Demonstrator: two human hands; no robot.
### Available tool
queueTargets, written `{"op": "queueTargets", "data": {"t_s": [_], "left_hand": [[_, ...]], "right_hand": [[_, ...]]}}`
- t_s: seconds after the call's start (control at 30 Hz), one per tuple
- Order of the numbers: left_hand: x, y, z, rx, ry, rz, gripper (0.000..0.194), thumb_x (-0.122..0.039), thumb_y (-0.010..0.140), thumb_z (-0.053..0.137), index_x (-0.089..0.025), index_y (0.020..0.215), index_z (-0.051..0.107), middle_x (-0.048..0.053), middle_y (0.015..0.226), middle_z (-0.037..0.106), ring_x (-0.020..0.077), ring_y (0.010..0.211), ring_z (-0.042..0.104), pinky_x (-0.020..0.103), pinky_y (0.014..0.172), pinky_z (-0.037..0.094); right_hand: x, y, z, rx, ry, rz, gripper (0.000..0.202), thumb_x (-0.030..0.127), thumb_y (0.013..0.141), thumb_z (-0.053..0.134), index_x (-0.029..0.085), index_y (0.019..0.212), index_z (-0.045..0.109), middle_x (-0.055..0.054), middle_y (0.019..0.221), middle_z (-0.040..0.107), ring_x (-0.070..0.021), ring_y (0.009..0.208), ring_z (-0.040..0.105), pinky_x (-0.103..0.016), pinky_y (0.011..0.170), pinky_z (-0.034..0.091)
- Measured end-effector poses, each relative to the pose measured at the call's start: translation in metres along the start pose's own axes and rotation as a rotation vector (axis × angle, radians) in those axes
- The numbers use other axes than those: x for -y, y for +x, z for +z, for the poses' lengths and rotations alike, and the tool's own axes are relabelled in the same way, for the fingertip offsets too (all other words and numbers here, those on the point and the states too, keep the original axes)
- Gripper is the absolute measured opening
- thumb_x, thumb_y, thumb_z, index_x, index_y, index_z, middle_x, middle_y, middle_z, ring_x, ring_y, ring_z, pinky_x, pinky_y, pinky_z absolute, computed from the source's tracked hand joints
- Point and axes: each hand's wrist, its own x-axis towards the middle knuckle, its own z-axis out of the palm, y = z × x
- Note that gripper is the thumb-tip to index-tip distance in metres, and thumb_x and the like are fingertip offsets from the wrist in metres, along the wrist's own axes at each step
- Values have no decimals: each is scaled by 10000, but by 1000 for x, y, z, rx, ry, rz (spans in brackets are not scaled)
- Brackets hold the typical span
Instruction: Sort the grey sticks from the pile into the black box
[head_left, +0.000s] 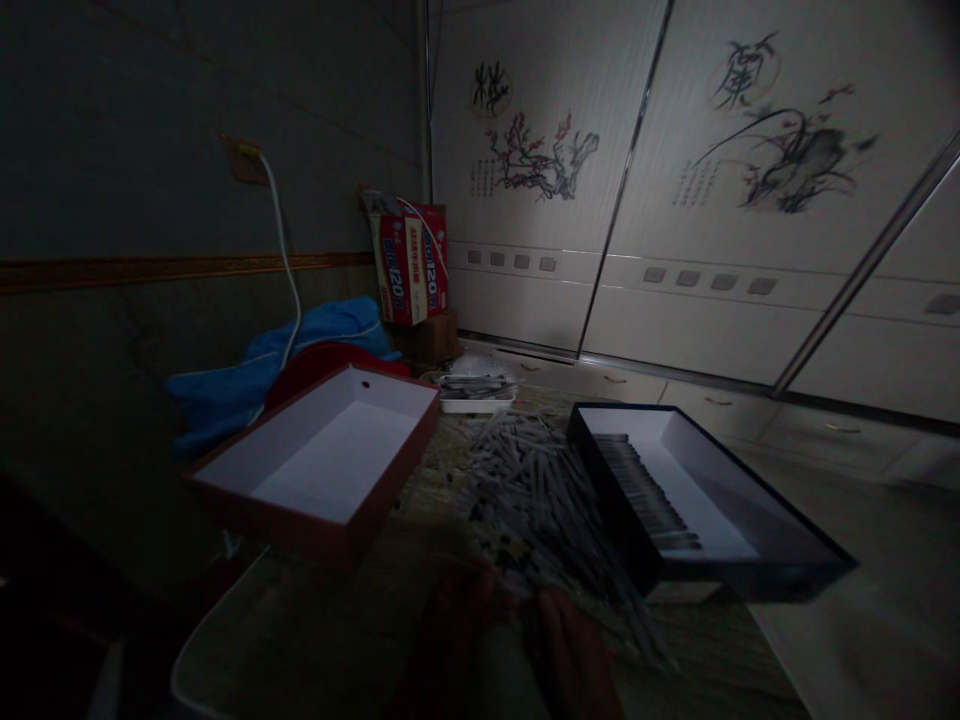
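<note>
At the bottom centre, in deep shadow, my left hand [459, 615] and my right hand [568, 645] are close together over the near edge of a pile. Both look closed, with fingertips drawn together; what is between them is too dark to make out. The pile [536, 480] is made of many slim, grey, pen-like sticks lying loose on the table. Small dark pieces [510, 550] lie just beyond my fingers. To the right, a black box [757, 578] with a white inside holds a neat row of similar sticks [645, 495] along its left wall.
A red box [315, 535] with a white inside stands on the table [300, 630] at left. Behind the pile is a white tray [478, 405] of sticks. Blue cloth [322, 325], a white cord [283, 240] and a printed carton [411, 262] are by the wall. Sliding cabinet doors [525, 300] stand behind.
</note>
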Motion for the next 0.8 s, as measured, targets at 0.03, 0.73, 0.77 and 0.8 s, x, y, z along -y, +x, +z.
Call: {"op": "queueTargets", "data": {"t_s": [0.03,0.73,0.77,0.8], "left_hand": [[1,0,0,-6,-7,3,303,-402,615,703,-149,772,650,54,708,701,222,670,662,344,684,524],[6,-3,4,-61,75,12,370,-453,576,704,-150,781,647,56,719,694,228,672,652,344,662,508],[5,-4,5,-70,88,22,369,-453,576,704,-149,776,647,57,713,692,230,677,651,344,666,507],[5,-4,5,-88,99,36,365,-451,573,707,-148,767,647,57,709,689,230,686,649,342,674,506]], "right_hand": [[3,1,-1,13,3,15,399,578,826,406,273,911,649,-53,959,683,-218,913,623,-310,784,495],[8,2,-1,49,0,-35,452,592,844,338,264,929,638,-55,862,702,-209,767,648,-285,704,493],[8,2,-2,51,1,-41,446,601,835,350,270,915,637,-53,864,701,-209,760,646,-284,700,491],[9,3,-3,59,10,-35,437,603,831,357,274,910,632,-48,856,700,-204,744,645,-277,683,490]]}}
